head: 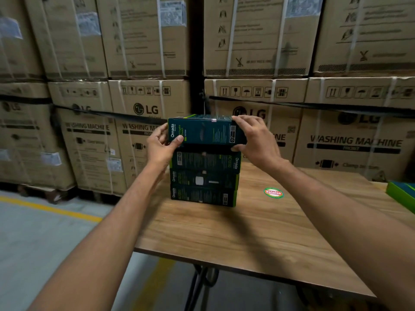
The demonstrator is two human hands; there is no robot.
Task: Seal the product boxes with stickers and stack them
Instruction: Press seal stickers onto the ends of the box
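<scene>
Both hands gripped one dark teal Omada product box [205,131] at the top of a stack, near the far left corner of the wooden table [224,239]. The left hand [160,147] clasped the box's left end, thumb pressed on the near face and fingers curled behind it. The right hand [256,140] clasped the right end, fingers curled over the top edge and the thumb at the lower right corner. The box lay level, long side running left to right, with a small pale seal sticker [213,120] on its upper edge.

Directly beneath it stood a stack of three matching boxes [204,182], lying flat one on another on the table. A dark band lay between the held box and the uppermost stacked one, and whether the two were touching could not be told.

To the right of the stack, a round green and red sticker [273,192] reading Patelsa lay flat on the tabletop. At the far right edge of the table, part of a green and blue box [402,195] showed.

Behind the table rose a wall of LG washing machine cartons [350,142], bound with white bands and crossed by a black strap [314,106]. A yellow line [51,208] ran across the grey floor at the left.
</scene>
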